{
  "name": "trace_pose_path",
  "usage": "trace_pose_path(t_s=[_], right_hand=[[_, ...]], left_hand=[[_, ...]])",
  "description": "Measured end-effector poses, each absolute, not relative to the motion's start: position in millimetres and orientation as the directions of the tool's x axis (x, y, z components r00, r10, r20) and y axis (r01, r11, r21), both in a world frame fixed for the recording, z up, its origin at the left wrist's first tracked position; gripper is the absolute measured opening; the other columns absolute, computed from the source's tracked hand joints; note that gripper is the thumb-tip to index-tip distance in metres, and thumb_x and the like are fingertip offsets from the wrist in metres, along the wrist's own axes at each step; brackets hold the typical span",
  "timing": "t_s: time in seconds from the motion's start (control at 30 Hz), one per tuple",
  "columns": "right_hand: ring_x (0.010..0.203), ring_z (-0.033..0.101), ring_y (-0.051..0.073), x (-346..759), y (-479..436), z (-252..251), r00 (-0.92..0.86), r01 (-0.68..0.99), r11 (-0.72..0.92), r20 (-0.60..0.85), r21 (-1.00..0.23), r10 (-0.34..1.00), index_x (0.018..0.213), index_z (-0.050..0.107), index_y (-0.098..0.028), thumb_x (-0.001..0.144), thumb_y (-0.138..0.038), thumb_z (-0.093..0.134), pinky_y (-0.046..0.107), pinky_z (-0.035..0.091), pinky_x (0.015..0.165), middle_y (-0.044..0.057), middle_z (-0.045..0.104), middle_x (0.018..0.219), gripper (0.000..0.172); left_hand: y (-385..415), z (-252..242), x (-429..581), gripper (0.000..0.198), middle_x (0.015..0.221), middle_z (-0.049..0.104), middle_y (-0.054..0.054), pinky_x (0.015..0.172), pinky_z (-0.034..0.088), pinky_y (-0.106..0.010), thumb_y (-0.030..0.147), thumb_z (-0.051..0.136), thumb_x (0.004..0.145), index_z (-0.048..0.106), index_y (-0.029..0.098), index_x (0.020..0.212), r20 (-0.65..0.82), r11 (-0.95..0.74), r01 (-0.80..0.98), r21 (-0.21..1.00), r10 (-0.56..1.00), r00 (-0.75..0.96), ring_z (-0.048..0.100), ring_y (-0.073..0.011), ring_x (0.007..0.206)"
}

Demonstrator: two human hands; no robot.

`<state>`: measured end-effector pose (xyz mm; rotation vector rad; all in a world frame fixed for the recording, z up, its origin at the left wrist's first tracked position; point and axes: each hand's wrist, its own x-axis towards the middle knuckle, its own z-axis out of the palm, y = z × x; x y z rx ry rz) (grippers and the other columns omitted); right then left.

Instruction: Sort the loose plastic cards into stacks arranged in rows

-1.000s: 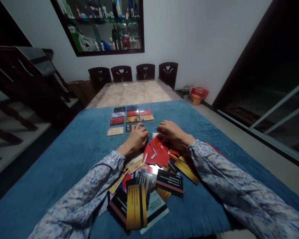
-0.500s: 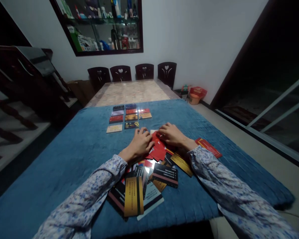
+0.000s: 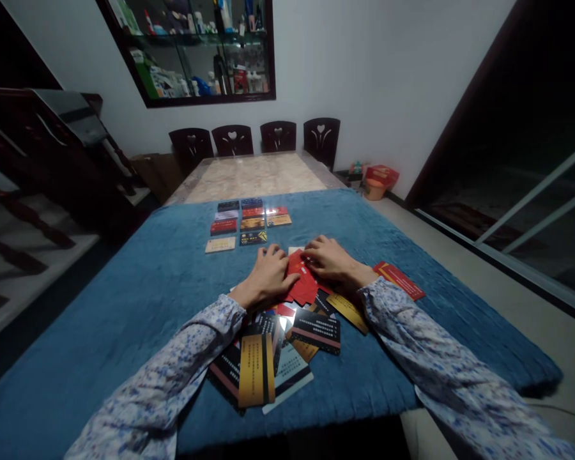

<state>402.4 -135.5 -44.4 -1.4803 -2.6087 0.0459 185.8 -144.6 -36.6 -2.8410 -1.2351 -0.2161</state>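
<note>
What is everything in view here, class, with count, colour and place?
Table: one, beige, centre
Cloth: one, blue, over near table
Laid-out cards: ten, mixed, cloth's far side
Central cards: several, red, middle of cloth
Loose cards: many, mixed, nearer camera
Stray cards: at least one, red, cloth's right
Chairs: four, dark, behind table
Wall: one, white, back
Cabinet: one, dark-framed, upper left
Bucket: one, orange, right floor
Railing: one, dark, far left
Doorway: one, dark, far right
Sleeves: two, white with blue, lower corners
Left hand: one, bare, at central cards
Right hand: one, bare, at central cards
</note>
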Motion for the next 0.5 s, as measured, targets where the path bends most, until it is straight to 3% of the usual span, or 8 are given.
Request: trace_pose_path(t_s=[0.17,0.5], right_hand=[[0.109,0.05,0.028,401,-134,-50,-0.53,0.833,0.545,0.146,-0.094,0.835,0.115,0.074,-0.02,0.092,-0.022,0.06,0.038,0.038,0.082,0.014,0.068,0.118,0.026],[0.116,0.051,0.028,403,-129,-60,-0.604,0.76,0.634,0.204,-0.143,0.771,0.123,0.072,-0.022,0.098,-0.022,0.058,0.041,0.041,0.091,0.013,0.069,0.129,0.029]], left_hand=[[-141,-36,183,0.033,0.112,0.069,-0.016,0.098,0.037,-0.051,0.043,0.057,0.097,0.073,0.014,0.098,0.135,-0.65,0.758,0.059,0.757,0.639,0.049,-0.0338,0.117],[-136,-33,178,0.032,0.107,0.067,-0.014,0.095,0.04,-0.046,0.038,0.052,0.101,0.072,0.015,0.094,0.078,-0.7,0.71,0.081,0.714,0.696,0.049,-0.0296,0.113]])
